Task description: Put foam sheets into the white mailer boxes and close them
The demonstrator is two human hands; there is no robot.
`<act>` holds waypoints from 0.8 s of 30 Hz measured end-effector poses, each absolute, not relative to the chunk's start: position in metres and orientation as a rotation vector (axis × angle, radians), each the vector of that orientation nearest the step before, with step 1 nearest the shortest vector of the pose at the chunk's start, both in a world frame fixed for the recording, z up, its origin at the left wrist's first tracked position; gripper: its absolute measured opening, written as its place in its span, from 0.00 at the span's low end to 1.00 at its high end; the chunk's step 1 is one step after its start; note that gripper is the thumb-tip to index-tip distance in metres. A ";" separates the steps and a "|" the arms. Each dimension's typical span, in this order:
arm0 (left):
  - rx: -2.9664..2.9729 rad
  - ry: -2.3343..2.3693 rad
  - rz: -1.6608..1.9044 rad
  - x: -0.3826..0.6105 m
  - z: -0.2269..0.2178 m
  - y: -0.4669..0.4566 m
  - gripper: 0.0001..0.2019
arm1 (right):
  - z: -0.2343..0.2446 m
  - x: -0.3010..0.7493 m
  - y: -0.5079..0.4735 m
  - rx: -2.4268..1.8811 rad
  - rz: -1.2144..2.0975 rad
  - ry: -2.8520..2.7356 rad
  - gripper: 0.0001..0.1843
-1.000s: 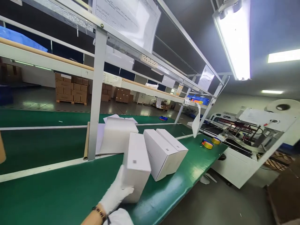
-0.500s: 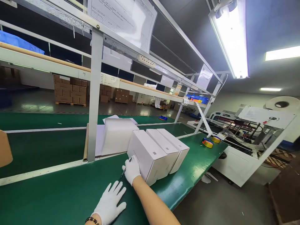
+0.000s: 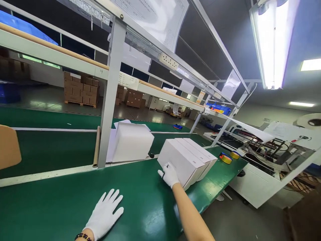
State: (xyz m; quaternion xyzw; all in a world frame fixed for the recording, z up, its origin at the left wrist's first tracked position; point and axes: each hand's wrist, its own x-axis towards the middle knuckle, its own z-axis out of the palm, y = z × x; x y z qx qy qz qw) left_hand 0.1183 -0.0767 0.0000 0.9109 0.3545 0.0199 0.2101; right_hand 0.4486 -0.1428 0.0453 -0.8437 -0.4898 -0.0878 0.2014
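Three white boxes [image 3: 184, 164] stand side by side in a row on the green bench top [image 3: 135, 201]. Against the near left face of that row rests my right hand [image 3: 170, 174], in a white glove. Its fingers are curled round a slim dark pen-like tool, mostly hidden by the glove. My left hand [image 3: 105, 212], also gloved, lies on the bench to the left with fingers spread and nothing in it. A dark bead bracelet [image 3: 83, 236] circles the left wrist.
A white foam-like block [image 3: 132, 142] and paper sheets stand behind the bench, beside a metal post [image 3: 110, 93]. Yellow tape rolls [image 3: 226, 158] lie toward the far right end. Shelf rails [image 3: 163, 92] cross above. A machine [image 3: 253, 180] stands at right.
The row of boxes has shifted right and closed up under my right hand, which moved along with it. My left hand has slid a little left. The view has turned slightly.
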 end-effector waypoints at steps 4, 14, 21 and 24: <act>2.512 0.985 0.051 0.125 0.005 -0.078 0.29 | 0.073 0.475 -0.130 -2.286 -0.255 -1.177 0.20; 2.444 0.921 0.054 0.125 0.015 -0.075 0.28 | 0.154 0.419 0.026 -2.080 -0.260 -1.467 0.22; 2.431 0.884 0.074 0.123 0.020 -0.076 0.27 | 0.159 0.416 0.063 -2.253 -0.183 -1.587 0.22; 2.431 0.868 0.102 0.124 0.018 -0.075 0.27 | 0.163 0.421 0.063 -2.263 -0.187 -1.582 0.18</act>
